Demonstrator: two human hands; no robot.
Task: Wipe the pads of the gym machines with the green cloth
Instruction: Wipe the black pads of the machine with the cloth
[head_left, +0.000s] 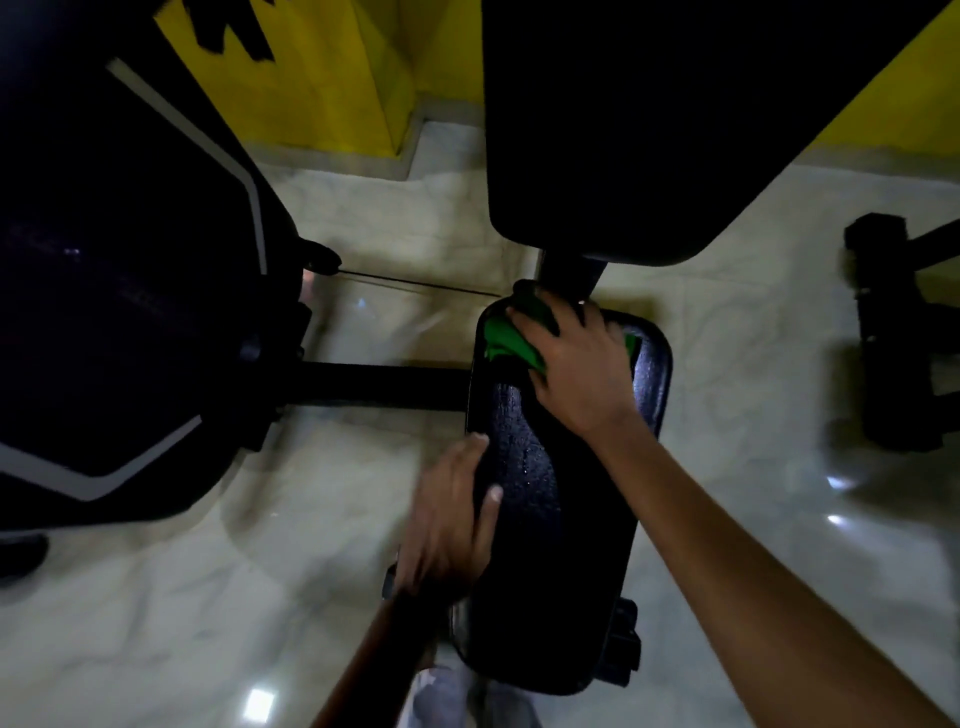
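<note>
On the far end of the long, pebbled black pad (545, 519), my right hand (576, 364) clutches the bunched green cloth (506, 340). My left hand (452, 514) lies flat, fingers straight, against its near left edge.

Green cloth (511, 340) on black seat pad (540, 545)

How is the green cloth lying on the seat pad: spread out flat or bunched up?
Bunched up. The green cloth shows as a crumpled wad under the right hand at the far end of the seat pad.
</note>
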